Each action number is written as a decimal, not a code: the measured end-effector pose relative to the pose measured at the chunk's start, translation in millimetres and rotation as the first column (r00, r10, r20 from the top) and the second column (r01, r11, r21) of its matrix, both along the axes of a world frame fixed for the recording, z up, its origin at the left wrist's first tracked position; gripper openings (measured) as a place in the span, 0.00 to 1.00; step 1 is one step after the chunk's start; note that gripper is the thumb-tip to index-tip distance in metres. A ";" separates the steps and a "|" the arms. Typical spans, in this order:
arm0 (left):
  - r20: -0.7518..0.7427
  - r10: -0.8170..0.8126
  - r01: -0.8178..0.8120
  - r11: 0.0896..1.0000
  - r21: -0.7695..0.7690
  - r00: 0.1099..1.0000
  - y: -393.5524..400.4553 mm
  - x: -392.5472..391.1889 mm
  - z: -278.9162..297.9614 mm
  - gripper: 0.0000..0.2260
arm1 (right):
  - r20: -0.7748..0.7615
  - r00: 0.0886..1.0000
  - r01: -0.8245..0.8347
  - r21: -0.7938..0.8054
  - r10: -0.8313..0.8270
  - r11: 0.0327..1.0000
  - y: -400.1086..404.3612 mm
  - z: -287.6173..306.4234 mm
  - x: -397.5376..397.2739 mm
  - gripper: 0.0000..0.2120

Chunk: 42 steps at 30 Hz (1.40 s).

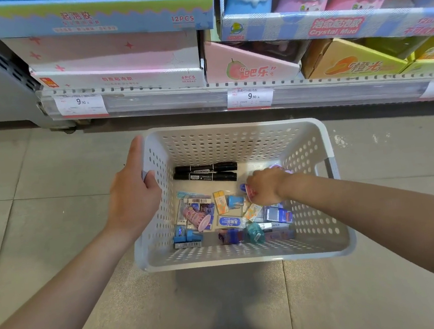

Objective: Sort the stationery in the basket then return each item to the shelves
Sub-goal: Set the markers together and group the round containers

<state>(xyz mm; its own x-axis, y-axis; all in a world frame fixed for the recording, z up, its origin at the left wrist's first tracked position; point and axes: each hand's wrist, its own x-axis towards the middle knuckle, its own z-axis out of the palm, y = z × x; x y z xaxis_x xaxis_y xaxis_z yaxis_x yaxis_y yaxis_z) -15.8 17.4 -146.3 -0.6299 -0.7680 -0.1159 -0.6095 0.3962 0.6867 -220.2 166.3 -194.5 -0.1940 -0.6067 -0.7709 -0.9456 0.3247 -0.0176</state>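
Floor-set basket: markers, perhaps erasers.

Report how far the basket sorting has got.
Early. Done: nothing visibly shelved. In hand: the left hand grips the basket rim, and the right hand holds small packets inside. Left: two black markers, erasers and other small packs still lie on the basket floor.

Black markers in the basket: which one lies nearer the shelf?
The upper black marker, lying just behind its twin, closest to the basket's far wall.
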 end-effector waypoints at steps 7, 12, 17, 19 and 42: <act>0.017 -0.004 0.004 1.000 -0.017 1.000 -0.5 -0.1 -0.6 0.28 | 0.109 0.994 -0.025 0.078 0.017 0.997 2.9 10.2 -3.7 0.20; 0.021 -0.002 0.002 1.000 -0.008 1.000 1.5 -2.0 2.3 0.29 | 0.273 0.959 0.033 0.166 -0.078 0.986 -1.3 26.4 -7.1 0.09; 0.028 -0.005 0.005 1.000 -0.005 1.000 1.1 -1.5 1.8 0.29 | 0.400 0.913 -0.148 0.129 0.085 0.981 11.0 45.4 15.3 0.12; 0.026 -0.007 0.008 1.000 -0.005 1.000 1.0 -1.3 2.0 0.29 | 0.410 0.900 -0.231 0.161 0.148 0.960 19.0 46.5 27.7 0.15; 0.003 -0.039 0.039 0.999 -0.003 0.999 0.3 -0.3 0.3 0.28 | 0.442 0.823 0.507 -0.292 -0.356 0.811 11.2 26.7 -10.6 0.16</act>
